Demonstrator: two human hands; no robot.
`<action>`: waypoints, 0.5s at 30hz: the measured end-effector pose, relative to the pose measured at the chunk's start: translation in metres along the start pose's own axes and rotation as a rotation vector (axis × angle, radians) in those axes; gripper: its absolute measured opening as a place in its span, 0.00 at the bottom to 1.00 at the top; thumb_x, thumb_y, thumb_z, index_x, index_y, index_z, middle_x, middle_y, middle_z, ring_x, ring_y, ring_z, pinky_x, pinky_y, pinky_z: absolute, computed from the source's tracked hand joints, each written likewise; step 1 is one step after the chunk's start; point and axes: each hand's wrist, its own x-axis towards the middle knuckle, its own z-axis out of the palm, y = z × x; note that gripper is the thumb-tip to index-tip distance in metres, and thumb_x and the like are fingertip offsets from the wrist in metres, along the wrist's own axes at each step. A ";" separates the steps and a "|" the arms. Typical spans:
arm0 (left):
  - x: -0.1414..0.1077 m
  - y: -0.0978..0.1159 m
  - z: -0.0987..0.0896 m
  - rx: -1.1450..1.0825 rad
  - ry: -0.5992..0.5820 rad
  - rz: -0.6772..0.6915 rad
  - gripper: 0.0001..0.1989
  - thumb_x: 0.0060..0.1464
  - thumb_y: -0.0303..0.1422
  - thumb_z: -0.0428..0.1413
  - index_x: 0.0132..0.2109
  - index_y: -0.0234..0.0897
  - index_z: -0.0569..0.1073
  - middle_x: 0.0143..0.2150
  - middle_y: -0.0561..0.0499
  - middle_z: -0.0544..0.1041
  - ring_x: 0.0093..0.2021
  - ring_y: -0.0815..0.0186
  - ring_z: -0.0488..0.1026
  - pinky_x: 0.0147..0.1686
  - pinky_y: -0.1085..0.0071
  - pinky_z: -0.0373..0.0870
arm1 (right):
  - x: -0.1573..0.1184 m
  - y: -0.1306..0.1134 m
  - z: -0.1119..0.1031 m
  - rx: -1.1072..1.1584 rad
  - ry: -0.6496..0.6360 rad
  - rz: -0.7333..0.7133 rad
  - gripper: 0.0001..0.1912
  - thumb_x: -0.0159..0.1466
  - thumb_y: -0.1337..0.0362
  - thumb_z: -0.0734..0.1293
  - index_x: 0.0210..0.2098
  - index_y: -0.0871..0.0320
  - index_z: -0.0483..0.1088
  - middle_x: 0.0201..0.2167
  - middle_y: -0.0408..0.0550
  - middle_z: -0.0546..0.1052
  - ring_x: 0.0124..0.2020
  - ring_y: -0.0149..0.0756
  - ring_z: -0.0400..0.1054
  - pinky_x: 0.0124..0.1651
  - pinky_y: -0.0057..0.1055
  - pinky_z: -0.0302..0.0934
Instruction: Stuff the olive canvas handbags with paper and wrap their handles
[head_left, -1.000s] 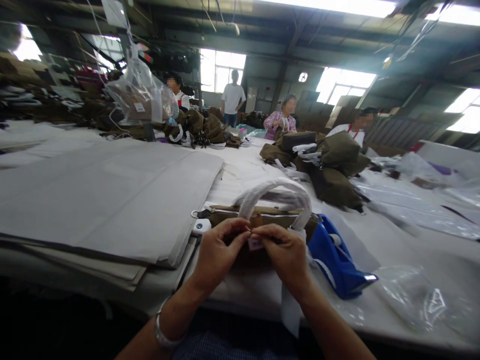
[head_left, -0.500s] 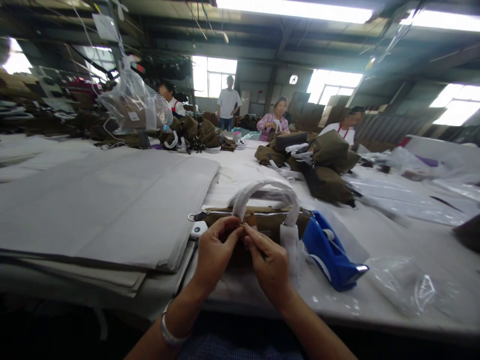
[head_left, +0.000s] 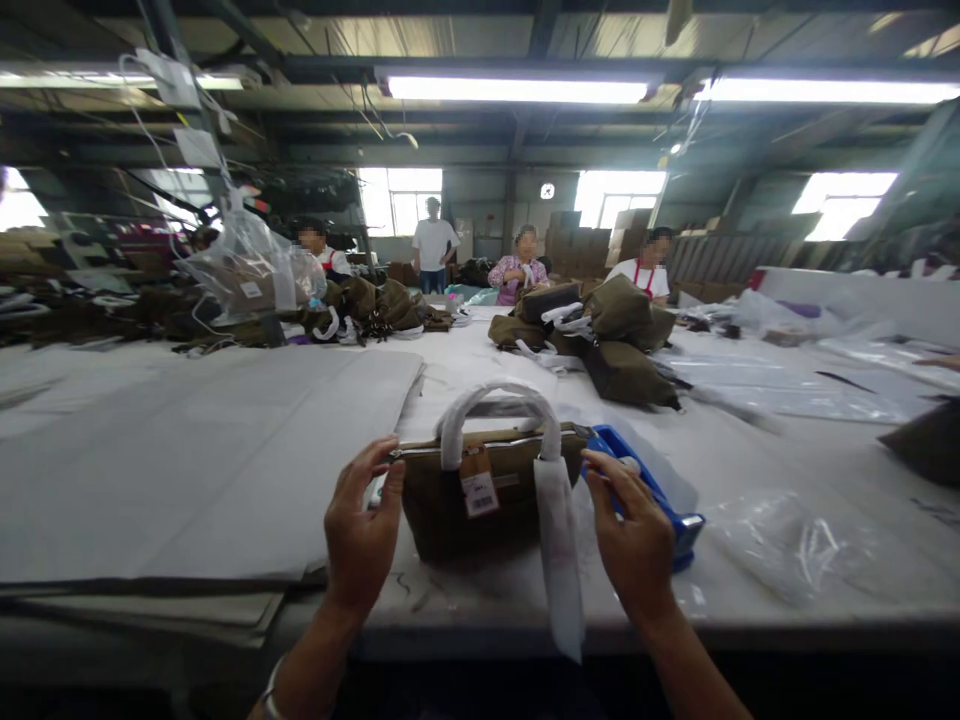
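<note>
A brown handbag (head_left: 442, 520) stands upright on the table in front of me, its zip closed along the top. White wrapping covers its arched handle (head_left: 499, 388), and a white strip (head_left: 556, 540) hangs down the front. A paper tag (head_left: 478, 490) with a barcode lies against the bag's face. At the left top corner, my left hand (head_left: 367, 530) has its thumb and fingers on the bag's end. My right hand (head_left: 634, 530) pinches the opposite corner between thumb and fingertips. Behind it sits a blue tape dispenser (head_left: 686, 530), partly hidden.
Large white sheets (head_left: 187, 450) are stacked on the left. Several brown bags (head_left: 622, 340) are heaped farther back, and clear plastic (head_left: 780, 540) lies at the right. Across the table are a person in a patterned top (head_left: 517, 275) and others in white.
My hands have parted from the handle's base and moved out to the bag's two ends. The tag now shows on the front. The camera view has levelled and tilted up.
</note>
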 end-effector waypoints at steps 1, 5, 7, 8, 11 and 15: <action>0.009 0.009 0.005 0.018 -0.043 0.096 0.16 0.65 0.39 0.56 0.57 0.39 0.74 0.59 0.45 0.76 0.58 0.57 0.74 0.57 0.61 0.73 | 0.001 -0.004 0.001 0.027 -0.014 -0.035 0.13 0.71 0.61 0.64 0.51 0.53 0.78 0.48 0.50 0.81 0.52 0.45 0.75 0.56 0.43 0.70; 0.062 0.058 0.032 0.145 -0.363 0.359 0.30 0.62 0.42 0.59 0.67 0.38 0.65 0.65 0.41 0.72 0.66 0.51 0.67 0.64 0.54 0.65 | 0.020 -0.026 0.013 0.085 -0.047 -0.161 0.16 0.71 0.63 0.65 0.56 0.51 0.75 0.53 0.50 0.79 0.56 0.44 0.73 0.61 0.44 0.68; 0.088 0.079 0.046 0.221 -0.564 0.395 0.35 0.58 0.42 0.63 0.68 0.37 0.63 0.61 0.40 0.76 0.61 0.49 0.73 0.60 0.55 0.69 | 0.037 -0.030 0.019 0.059 -0.055 -0.187 0.21 0.70 0.62 0.66 0.61 0.51 0.71 0.58 0.51 0.76 0.60 0.47 0.70 0.64 0.46 0.65; 0.100 0.088 0.051 0.250 -0.650 0.419 0.34 0.57 0.41 0.64 0.67 0.37 0.66 0.58 0.40 0.78 0.57 0.49 0.76 0.56 0.58 0.72 | 0.046 -0.029 0.022 0.045 -0.076 -0.189 0.23 0.69 0.62 0.67 0.64 0.51 0.68 0.59 0.52 0.75 0.61 0.48 0.68 0.64 0.47 0.64; 0.122 0.104 0.059 0.364 -0.734 0.549 0.18 0.58 0.34 0.63 0.55 0.38 0.77 0.48 0.44 0.82 0.46 0.54 0.80 0.47 0.64 0.74 | 0.069 -0.023 0.029 0.029 -0.181 -0.196 0.26 0.68 0.63 0.66 0.65 0.51 0.66 0.59 0.52 0.75 0.61 0.48 0.69 0.63 0.46 0.66; 0.129 0.105 0.064 0.538 -0.668 0.649 0.14 0.61 0.27 0.55 0.52 0.39 0.76 0.51 0.43 0.80 0.47 0.53 0.79 0.42 0.66 0.71 | 0.085 -0.015 0.037 0.062 -0.255 -0.205 0.22 0.68 0.68 0.64 0.60 0.51 0.71 0.54 0.50 0.78 0.56 0.44 0.72 0.60 0.41 0.68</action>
